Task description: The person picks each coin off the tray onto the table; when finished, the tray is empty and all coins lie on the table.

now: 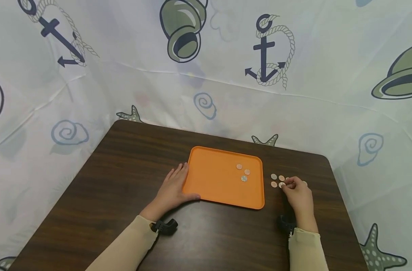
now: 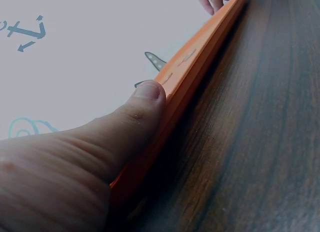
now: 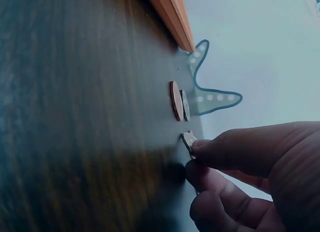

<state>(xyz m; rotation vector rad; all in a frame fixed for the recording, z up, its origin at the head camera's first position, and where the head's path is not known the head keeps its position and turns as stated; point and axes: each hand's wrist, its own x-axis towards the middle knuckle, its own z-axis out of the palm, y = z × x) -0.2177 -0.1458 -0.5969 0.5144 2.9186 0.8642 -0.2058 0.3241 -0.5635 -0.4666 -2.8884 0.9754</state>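
On the far left, a white cloth (image 1: 141, 86) with a dark blue anchor (image 1: 61, 39) on it hangs behind the brown table (image 1: 107, 180). Next comes a cream sleeve (image 1: 128, 244), with a black band (image 1: 165, 227) by the wrist. The left hand (image 1: 172, 188) has its fingers out straight and is not squeezing anything. It rests on the left side of the orange tray (image 1: 209, 173), with its thumb touching the edge nearest the person. The tray lies flat on the table. Near its right side, three round coins (image 1: 244, 178) sit close together. Just past the tray's right edge, more loose coins (image 1: 273, 176) are on the table in a little group, and some are partly hidden by the right hand (image 1: 297, 194). That hand pinches one coin (image 3: 188, 140) between its thumb and finger, and the coin is tipped up a bit. I cannot tell if it touches the table. Far right, low on the cloth, there is a green starfish (image 1: 379, 252) with pale dots.
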